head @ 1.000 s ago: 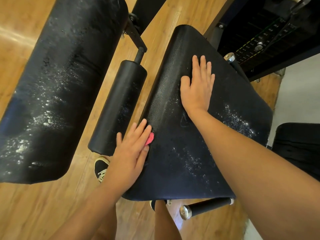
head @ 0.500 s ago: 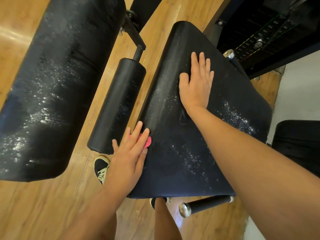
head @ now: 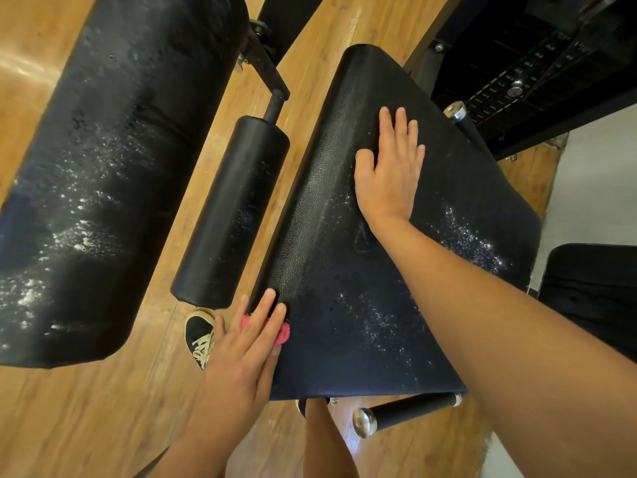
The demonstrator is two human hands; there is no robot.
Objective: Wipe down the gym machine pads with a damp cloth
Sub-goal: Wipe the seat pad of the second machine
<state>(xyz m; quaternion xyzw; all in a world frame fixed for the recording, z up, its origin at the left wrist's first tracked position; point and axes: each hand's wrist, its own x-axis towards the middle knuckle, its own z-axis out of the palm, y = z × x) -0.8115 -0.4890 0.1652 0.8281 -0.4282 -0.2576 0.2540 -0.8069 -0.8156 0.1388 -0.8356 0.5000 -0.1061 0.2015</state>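
Floorboards (head: 103,408) of glossy honey-brown wood grain run under the machine. On the left lies a long back pad (head: 113,167), a rounded slab of black vinyl flecked with pale droplets or residue. The seat pad (head: 344,322) at centre is broad and tapers towards its far end. Its black skin is pebbled like leather, and white speckles lie across its near half and right side. Between the two pads lies a smooth black roller pad (head: 231,215), a cylinder on a dark metal stem. A short foam-covered handle (head: 410,408) with chrome end caps juts out below the seat's near edge.

The right hand (head: 389,174) lies flat on the far part of the seat pad, palm down, fingers straight and close together, holding nothing. The left hand (head: 241,353) has its fingers extended and slightly spread. They press a small pink cloth (head: 281,331) of nubby terry against the seat pad's left edge, near the front corner. Only scraps of the cloth show between and beside the fingers.
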